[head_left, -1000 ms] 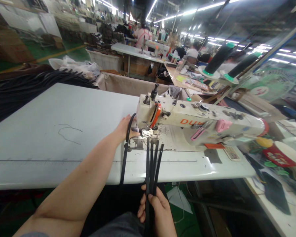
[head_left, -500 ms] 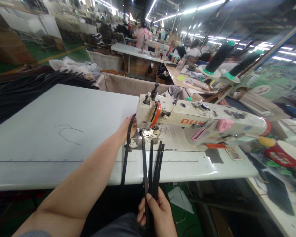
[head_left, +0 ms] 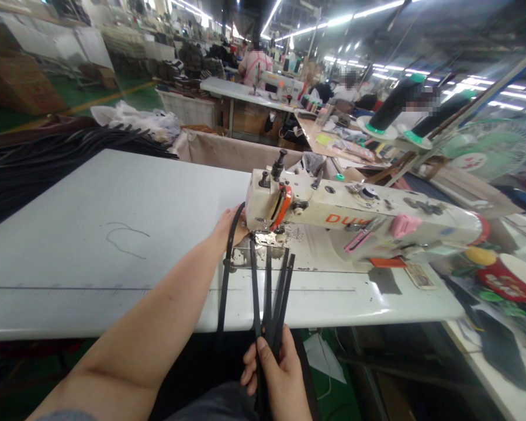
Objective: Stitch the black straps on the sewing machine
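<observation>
Right hand [head_left: 283, 365]: closed below the table edge, pinching the fanned strips [head_left: 269, 292] between thumb and curled fingers.
Fanned strips: black and narrow, rising from the grip over the near edge of the tabletop [head_left: 70, 199], with free ends spread near the needle plate [head_left: 267, 238].
Leftmost strip [head_left: 255, 280]: set apart from the rest, pointing up to the needle plate near the left hand [head_left: 234, 229]; too small to tell whether under the foot or merely beside it.
Left hand: beside the head of the sewing machine [head_left: 315, 202], partly covered; cannot tell from the hidden fingertips whether gripping or just pressing.
Looped strap [head_left: 225, 286]: draped over the left hand, then down past the table edge.
Risk at the needle: possibly a pinched or pricked fingertip, from working so close to the foot, half out of sight behind the machine head.
Risk in the fan: likely crossing or catching of neighbouring ends, from holding several loose tips in one low grip, far below the plate.
Risk at the loop: perhaps a snag or sideways tug, from hanging across the wrist side and close to the leftmost strip.
Change from the earliest frame: fan opened wider, with the leftmost strip swung away from its neighbours toward the left hand.
Unchanged: right-hand pinch low down, loop over the left hand, loose thread [head_left: 107, 237] on the tabletop.
</observation>
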`<state>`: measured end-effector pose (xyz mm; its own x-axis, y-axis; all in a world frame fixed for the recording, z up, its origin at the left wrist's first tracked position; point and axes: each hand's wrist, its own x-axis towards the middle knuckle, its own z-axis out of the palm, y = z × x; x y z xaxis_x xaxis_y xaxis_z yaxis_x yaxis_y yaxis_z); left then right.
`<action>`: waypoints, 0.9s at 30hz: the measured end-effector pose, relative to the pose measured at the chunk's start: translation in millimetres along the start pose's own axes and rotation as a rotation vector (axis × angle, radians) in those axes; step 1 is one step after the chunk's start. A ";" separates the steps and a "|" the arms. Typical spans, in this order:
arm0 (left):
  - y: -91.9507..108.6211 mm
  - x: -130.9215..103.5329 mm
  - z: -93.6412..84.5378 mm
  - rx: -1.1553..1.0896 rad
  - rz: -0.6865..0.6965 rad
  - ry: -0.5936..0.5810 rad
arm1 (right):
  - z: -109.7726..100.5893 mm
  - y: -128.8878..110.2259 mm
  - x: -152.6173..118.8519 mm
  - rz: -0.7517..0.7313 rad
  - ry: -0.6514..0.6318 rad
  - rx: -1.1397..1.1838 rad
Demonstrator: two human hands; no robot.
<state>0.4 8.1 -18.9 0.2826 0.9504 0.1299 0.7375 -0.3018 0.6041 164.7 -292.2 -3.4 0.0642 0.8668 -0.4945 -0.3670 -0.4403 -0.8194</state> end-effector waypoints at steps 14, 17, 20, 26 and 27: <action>28.7 -12.5 -11.2 -0.005 -0.114 0.094 | 5.5 5.5 6.4 -0.033 0.052 -0.011; 27.7 -12.6 -8.7 -0.007 -0.117 0.120 | 7.5 3.4 6.7 -0.031 0.061 -0.021; 25.5 -12.9 -6.7 -0.003 -0.123 0.113 | 8.2 1.6 6.7 -0.033 0.070 -0.022; 25.6 -14.4 -9.9 -0.021 -0.104 0.109 | 9.9 -4.0 6.5 -0.039 0.075 -0.017; 25.6 -14.3 -10.6 -0.044 -0.110 0.116 | 10.1 -4.6 6.8 -0.043 0.074 -0.017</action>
<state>8.7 -12.5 3.1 0.1271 0.9806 0.1492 0.7317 -0.1943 0.6533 157.4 -281.9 0.0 0.1484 0.8658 -0.4779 -0.3470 -0.4070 -0.8450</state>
